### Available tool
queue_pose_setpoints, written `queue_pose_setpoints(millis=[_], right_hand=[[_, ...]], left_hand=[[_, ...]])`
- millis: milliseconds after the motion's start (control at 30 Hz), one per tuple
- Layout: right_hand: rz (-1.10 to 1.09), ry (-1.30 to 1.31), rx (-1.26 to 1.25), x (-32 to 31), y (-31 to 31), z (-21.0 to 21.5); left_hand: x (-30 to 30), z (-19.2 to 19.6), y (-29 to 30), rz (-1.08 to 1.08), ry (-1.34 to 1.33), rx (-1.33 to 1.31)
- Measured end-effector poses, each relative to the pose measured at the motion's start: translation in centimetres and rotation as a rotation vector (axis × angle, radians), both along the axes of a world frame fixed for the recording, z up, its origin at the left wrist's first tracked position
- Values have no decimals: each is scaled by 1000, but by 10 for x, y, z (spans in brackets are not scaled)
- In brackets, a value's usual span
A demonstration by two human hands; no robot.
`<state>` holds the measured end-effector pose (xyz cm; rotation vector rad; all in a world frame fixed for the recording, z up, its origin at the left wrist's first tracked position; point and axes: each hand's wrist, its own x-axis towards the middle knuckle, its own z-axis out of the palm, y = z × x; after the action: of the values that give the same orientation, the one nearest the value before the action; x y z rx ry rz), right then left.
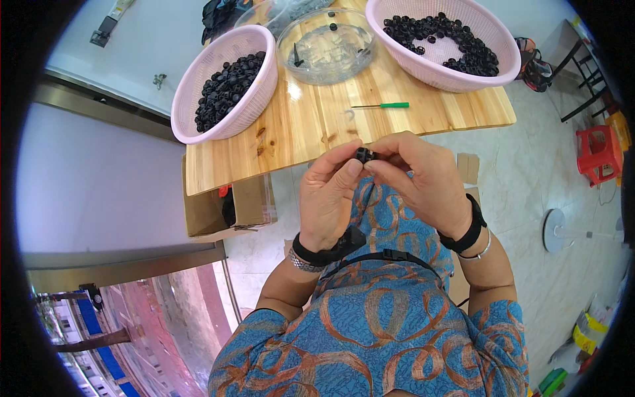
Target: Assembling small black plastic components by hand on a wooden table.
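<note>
A small round black plastic part (364,155) is pinched between both my hands, just off the table's near edge and above my lap. My left hand (329,185) grips it from the left with thumb and forefinger. From the right, my right hand (423,175) closes thumb and fingers at its other side, partly hiding it. Beyond my hands, a screwdriver (390,105) with a green handle and thin shaft lies on the wooden table (304,132). Close by it rests a small clear curved piece (349,115).
Pink baskets of black parts stand at the table's left (267,86) and right (423,71). Between them is a clear round tray (284,56) with a few black pieces. A cardboard box (254,205) sits below the table's left side; a red stool (598,151) stands far right.
</note>
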<state>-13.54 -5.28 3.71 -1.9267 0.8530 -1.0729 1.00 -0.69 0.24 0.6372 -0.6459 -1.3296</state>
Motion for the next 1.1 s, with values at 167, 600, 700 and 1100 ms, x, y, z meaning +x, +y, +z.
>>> queue_pose_setpoints(millis=[167, 600, 700, 1100], right_hand=[[51, -156, 165, -1, 1, -3], [84, -119, 15, -5, 2, -7], [95, -128, 19, -4, 4, -8], [64, 25, -165, -6, 9, -2]], left_hand=[[-1, -1, 2, -3, 31, 8], [-2, -3, 6, 20, -36, 34], [-3, -2, 7, 30, -41, 46], [4, 4, 7, 27, -358, -31]])
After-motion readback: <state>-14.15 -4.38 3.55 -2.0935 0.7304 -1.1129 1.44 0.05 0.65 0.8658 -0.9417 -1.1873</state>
